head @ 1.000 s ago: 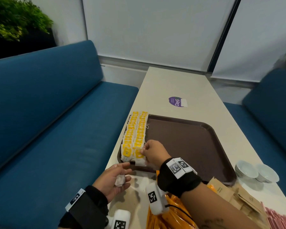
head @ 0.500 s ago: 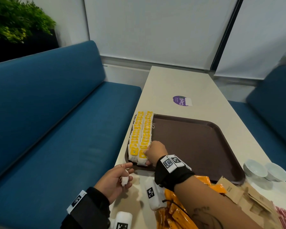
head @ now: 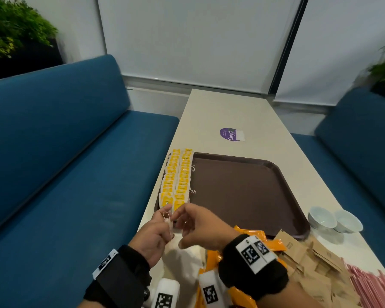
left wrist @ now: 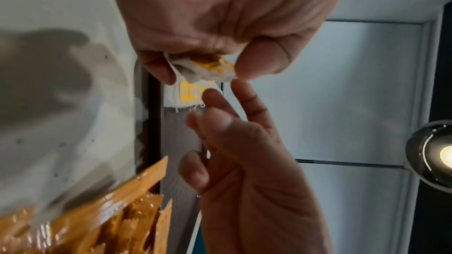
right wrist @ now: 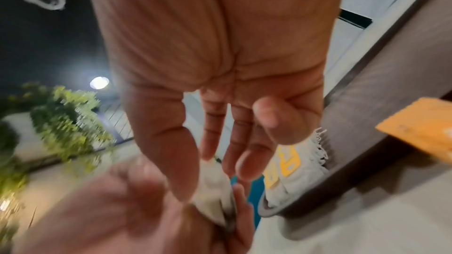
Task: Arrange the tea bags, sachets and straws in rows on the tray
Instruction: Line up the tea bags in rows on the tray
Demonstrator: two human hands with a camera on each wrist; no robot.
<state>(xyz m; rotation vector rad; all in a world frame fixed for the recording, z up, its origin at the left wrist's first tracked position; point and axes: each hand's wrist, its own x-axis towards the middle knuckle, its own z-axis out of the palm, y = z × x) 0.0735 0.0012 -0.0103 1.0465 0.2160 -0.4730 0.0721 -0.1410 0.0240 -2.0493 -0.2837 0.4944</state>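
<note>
A blue sofa (head: 60, 156) is running along the left of the pale worktop (head: 227, 112). On the brown tray (head: 249, 192), two rows of yellow-tagged tea bags (head: 176, 178) are lying along its left edge. Just in front of the tray's near left corner, the left hand (head: 152, 237) is pinching one tea bag (left wrist: 203, 69) between thumb and fingers, its grip closed on the bag above the worktop. The right hand (head: 200, 225) is hovering just beside it, fingers loosely extended toward the bag's string; its grip is holding nothing. Orange sachets (head: 242, 258) are lying under the right wrist, then brown paper sachets (head: 309, 258), two white bowls (head: 333, 221) and pink straws (head: 371, 285) at the far right.
</note>
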